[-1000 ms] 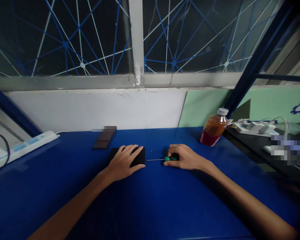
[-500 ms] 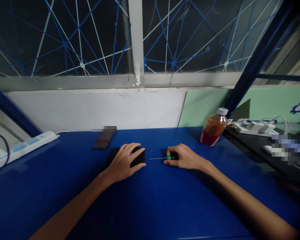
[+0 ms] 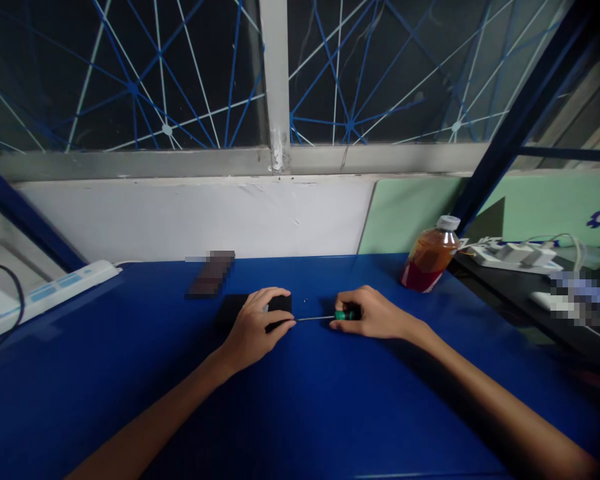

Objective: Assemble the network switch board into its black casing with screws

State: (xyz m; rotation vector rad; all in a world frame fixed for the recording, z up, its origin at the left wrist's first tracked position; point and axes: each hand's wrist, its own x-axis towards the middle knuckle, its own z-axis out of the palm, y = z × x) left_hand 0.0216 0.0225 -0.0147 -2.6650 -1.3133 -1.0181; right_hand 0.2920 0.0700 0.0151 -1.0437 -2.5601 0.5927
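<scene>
Bearing surface: blue table [image 3: 300, 413], spread beneath both hands.
Strip at far left: white power strip [image 3: 75, 283], well apart from the work.
Bottle: amber and red drink [image 3: 430, 260], white cap, beyond the right hand.
Box: black [image 3: 233, 308], flat on the table, partly hidden under the left hand.
Left hand [image 3: 255, 333]: draped over the box, thumb and forefinger nearly together at its right end; whether they pinch anything, cannot tell.
Right hand [image 3: 373, 313]: closed around the screwdriver's handle.
Screwdriver [image 3: 341, 315]: green handle, shaft level, tip at the left fingertips.
Step, as judged: lining up tip and box end.
Next move calls for: steady box, straight shaft.
Specks [image 3: 305, 301]: tiny, loose, behind the shaft.
</scene>
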